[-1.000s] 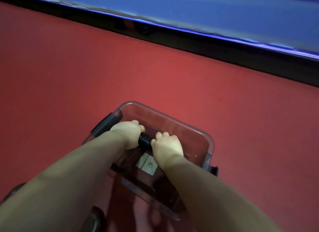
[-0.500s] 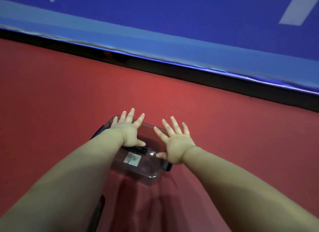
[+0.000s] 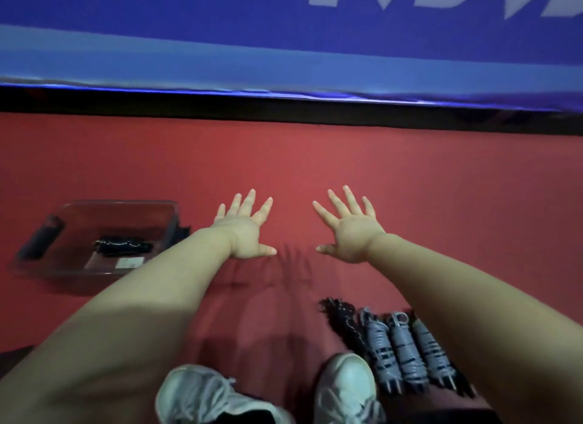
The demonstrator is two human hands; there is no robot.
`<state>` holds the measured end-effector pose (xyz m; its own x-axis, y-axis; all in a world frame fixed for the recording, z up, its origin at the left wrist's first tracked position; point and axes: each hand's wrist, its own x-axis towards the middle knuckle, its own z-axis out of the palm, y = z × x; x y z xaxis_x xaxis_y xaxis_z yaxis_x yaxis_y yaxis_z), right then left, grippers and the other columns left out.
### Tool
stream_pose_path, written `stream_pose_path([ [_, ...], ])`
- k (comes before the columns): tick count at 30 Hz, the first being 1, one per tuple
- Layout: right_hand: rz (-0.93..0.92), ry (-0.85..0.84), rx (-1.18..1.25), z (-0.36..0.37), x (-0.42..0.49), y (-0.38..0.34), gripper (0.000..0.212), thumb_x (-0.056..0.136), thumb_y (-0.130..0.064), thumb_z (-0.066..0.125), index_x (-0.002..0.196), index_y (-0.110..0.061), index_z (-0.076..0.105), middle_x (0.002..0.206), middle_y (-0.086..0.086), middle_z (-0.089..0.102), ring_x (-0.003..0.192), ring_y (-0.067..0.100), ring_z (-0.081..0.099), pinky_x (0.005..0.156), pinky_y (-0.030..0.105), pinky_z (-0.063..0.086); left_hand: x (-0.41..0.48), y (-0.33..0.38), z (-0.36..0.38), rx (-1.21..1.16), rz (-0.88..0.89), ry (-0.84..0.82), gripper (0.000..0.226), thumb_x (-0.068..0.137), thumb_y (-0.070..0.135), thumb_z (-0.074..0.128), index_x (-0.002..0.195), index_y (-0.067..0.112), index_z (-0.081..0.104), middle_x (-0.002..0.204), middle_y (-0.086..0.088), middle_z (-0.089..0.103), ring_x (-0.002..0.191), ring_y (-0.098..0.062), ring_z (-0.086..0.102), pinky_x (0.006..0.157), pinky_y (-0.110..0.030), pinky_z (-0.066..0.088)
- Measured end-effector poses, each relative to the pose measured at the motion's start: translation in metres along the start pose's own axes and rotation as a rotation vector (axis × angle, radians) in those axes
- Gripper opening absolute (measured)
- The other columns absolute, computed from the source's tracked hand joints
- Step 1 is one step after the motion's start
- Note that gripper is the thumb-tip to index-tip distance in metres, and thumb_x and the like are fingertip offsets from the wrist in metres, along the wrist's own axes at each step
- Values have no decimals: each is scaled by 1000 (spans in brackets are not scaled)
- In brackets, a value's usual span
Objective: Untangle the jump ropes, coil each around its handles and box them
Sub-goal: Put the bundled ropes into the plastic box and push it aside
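Head view: the clear box sits on the red floor. One black coiled rope lies inside it beside a pale label, so by my reading one rope is already boxed. Well to the right of the box and nearer the person, four more bundles lie side by side on the floor: a black bundle and three grey bundles. Each is wound round its handles, as far as the blur lets me tell. No loose tangle shows, so untangling and coiling look done. What is left seems to be moving these four into the box.

The left hand is stretched out just right of the box, palm down, fingers straight and fanned, its grip apart and holding nothing. The right hand is farther right of the box in the same pose, its grip also apart and empty. Whether the palms rest on the floor or hover above it, I cannot tell.
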<state>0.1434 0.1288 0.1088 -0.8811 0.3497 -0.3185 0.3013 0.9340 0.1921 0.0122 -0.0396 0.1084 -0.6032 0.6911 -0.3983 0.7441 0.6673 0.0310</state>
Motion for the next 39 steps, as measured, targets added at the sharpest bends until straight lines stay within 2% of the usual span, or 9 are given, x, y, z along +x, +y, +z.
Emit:
stream_pose_path([
  [6,133,-239,105,94,-43,68,87,88,-67,38,151,-27,-6,159,5,-12,142,31,-22,115,55,-3,30,98,44,43,168,-118,94,87,58,53,149,31,-13,154,-5,-30,144,-27,-21,118,-46,-4],
  [12,158,-437,214,179,-62,73,86,88,-65,41,151,-28,-5,158,6,-14,141,31,-24,115,54,-6,55,151,105,124,323,-246,83,91,36,59,152,28,4,158,-3,-17,145,-24,-15,117,-42,-6],
  [18,110,-414,306,212,-55,70,86,89,-63,42,150,-29,-9,158,6,-15,141,30,-25,115,53,-7,73,167,148,154,392,-364,80,89,22,60,151,30,11,160,-2,1,147,-23,-3,118,-39,-1],
  [22,99,-328,387,224,-48,68,85,88,-63,42,150,-30,-7,158,5,-13,142,28,-24,114,52,-9,82,173,157,170,457,-352,76,83,23,66,147,27,26,145,-4,35,133,-25,33,110,-37,29],
  [26,96,-262,464,234,-45,66,83,88,-64,41,151,-30,-2,159,4,-7,143,27,-21,114,50,-9,87,164,157,180,491,-347,73,78,31,74,140,27,35,134,0,41,122,-22,40,100,-35,38],
  [29,80,-139,563,229,-45,64,75,87,-62,44,150,-31,17,159,1,8,145,24,-10,114,48,-4,84,151,155,121,455,-338,70,78,34,73,138,26,37,132,0,44,119,-21,42,98,-32,38],
  [34,-23,-65,723,197,-42,51,46,87,-55,54,127,-31,55,121,-5,62,118,20,47,99,32,24,73,118,131,-33,360,-249,63,76,41,73,130,29,43,124,3,48,112,-20,47,95,-33,41],
  [37,-68,-70,885,170,-32,35,40,88,-40,62,123,-22,59,98,-4,67,94,18,59,88,28,42,66,93,103,-17,312,-169,65,75,45,72,131,30,43,123,4,50,113,-20,49,93,-32,43],
  [39,-114,-27,871,146,-18,21,38,89,-36,61,123,-20,58,97,-2,65,92,17,57,81,25,41,59,71,84,5,268,-120,69,74,47,72,134,30,41,125,4,50,114,-21,49,93,-32,43],
])
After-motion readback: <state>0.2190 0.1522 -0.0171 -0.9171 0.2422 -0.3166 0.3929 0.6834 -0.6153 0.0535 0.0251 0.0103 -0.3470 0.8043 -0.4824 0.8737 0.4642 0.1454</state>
